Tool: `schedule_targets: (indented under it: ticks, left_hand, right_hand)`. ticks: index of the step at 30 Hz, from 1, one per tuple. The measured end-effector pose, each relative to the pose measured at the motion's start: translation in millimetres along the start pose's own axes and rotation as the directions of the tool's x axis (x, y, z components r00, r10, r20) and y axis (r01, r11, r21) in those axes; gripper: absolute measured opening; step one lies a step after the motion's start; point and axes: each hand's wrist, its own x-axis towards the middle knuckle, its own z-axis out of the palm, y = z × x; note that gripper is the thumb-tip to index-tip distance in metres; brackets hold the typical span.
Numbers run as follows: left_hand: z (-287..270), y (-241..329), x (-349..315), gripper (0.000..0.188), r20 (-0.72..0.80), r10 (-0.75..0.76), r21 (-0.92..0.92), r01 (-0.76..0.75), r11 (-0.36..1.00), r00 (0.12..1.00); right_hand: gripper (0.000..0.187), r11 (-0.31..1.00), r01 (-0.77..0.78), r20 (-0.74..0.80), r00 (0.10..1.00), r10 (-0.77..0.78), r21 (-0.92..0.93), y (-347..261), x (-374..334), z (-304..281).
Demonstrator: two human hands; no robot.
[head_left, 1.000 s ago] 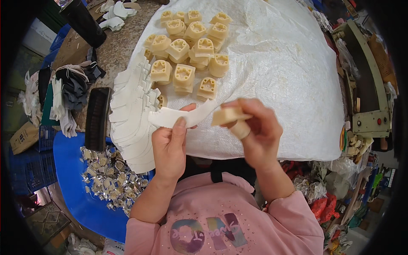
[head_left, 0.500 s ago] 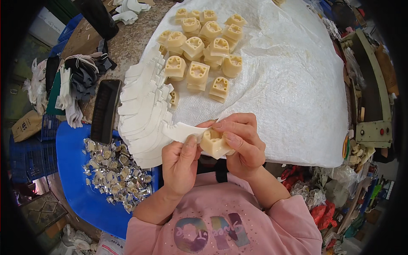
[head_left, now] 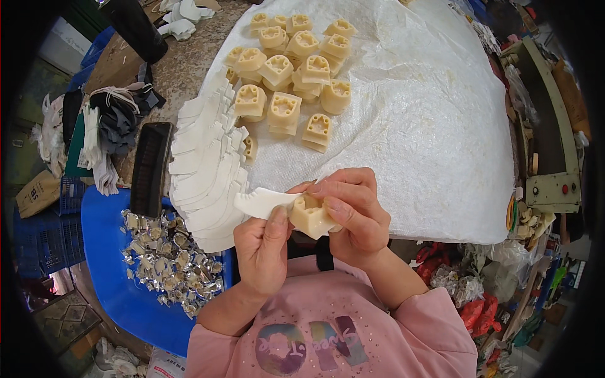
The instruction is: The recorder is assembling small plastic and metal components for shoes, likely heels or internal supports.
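Observation:
Close to my body, above the front edge of the white sheeting, I hold a cream plastic shoe heel with its hollow, holed face up. My right hand is closed round the heel's right side, its thumb near the rim. A white curved cover piece runs along the heel's far left side and sticks out to the left. My left hand pinches that piece between thumb and fingers, right beside the heel. The right fingertips press near the piece's far end; the exact contact is hidden.
Beyond my hands, several more cream heels stand grouped on the sheeting. Overlapping white cover pieces lie at the left, beside a dark phone. A blue tub holds shiny metallic pieces. A black cylinder stands far left.
The view has shifted a little, so the table things sit slightly further left. Both hands keep their grip; the white piece's free end is turned to show more of its flat face.

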Motion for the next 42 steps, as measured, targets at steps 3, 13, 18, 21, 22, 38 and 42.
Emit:
schedule_targets:
  ticks: [3, 13, 18, 21, 22, 38, 42]
  left_hand:
    - [6.1, 1.4, -0.8, 0.038, -0.056, 0.093, 0.202, -0.08, 0.976, 0.994]
    - [-3.7, 8.7, 10.6, 0.031, 0.025, 0.339, 0.458, -0.312, 0.832, 0.941]
    - [-14.7, 8.6, 10.5, 0.021, 0.035, 0.319, 0.652, -0.263, 0.711, 0.947]
    - [-13.5, 6.4, 6.3, 0.02, -0.039, 0.13, 0.628, -0.076, 0.775, 0.991]
    - [-13.3, 4.1, 6.7, 0.02, -0.037, 0.127, 0.626, -0.076, 0.776, 0.991]
    - [-23.2, -10.3, 10.2, 0.024, 0.086, 0.208, 0.528, -0.222, 0.82, 0.974]
    - [-30.5, -20.6, 13.4, 0.019, 0.155, 0.367, 0.498, -0.394, 0.773, 0.917]
  right_hand:
    - [0.036, 0.998, 0.038, -0.057, 0.998, -0.041, -0.045, 1.8, -2.1, 7.9]
    - [0.031, 0.983, 0.028, 0.004, 1.0, -0.027, -0.184, 3.7, -0.9, 0.9]
    - [0.026, 0.893, 0.034, 0.28, 0.954, 0.105, -0.45, -18.3, 16.3, -13.0]
    - [0.027, 0.87, 0.005, 0.414, 0.881, 0.229, -0.492, -23.3, 21.5, -16.7]
    - [0.03, 0.872, -0.008, 0.47, 0.84, 0.271, -0.49, -23.3, 22.5, -18.1]
    - [0.032, 0.967, -0.132, 0.333, 0.921, 0.201, -0.219, 3.7, 6.0, -19.5]
    - [0.031, 0.972, -0.23, 0.375, 0.897, 0.234, -0.057, 3.1, 4.5, -18.9]
